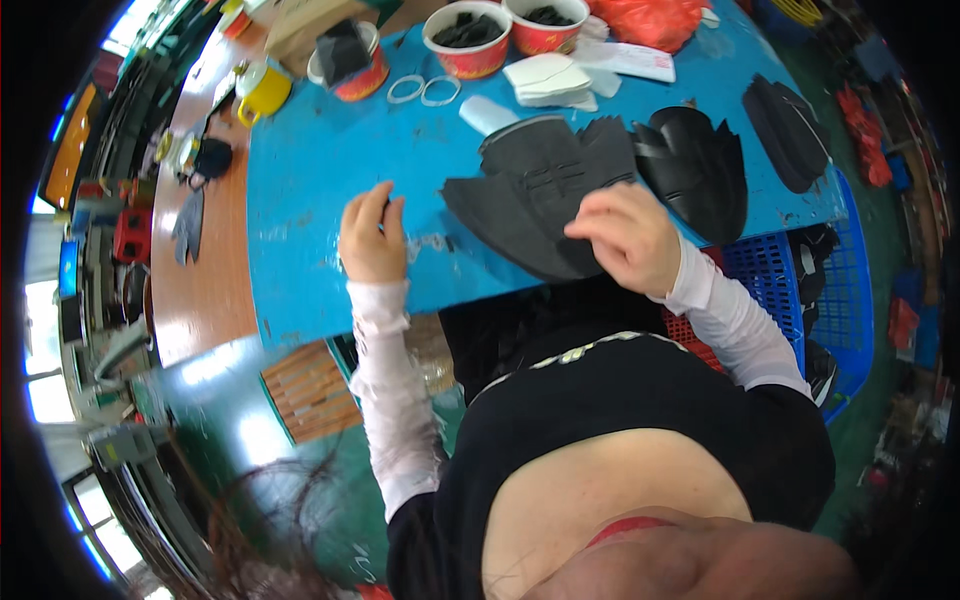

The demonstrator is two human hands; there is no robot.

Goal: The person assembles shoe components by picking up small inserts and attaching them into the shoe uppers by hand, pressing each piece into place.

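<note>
My left hand [374,238] is over the left part of the blue table [310,190], its fingers loosely bent and the tips slightly apart, with nothing visible in them. To the right, my right hand [632,238] hovers at the near right side of a stack of black shoe-upper pieces [545,205] with notched edges and short slits. Its thumb and finger are pinched together; anything between them is too small to make out. Beside this hand, further right, lies a second group of shinier black upper pieces [705,175].
Several red-and-white tubs, one a tub of black scraps [468,42], line the far edge. Near them are white rings [440,91], white cards [550,80] and a red plastic bag [650,22]. A black stack [785,130] lies far right. A blue crate [850,300] stands beside the table.
</note>
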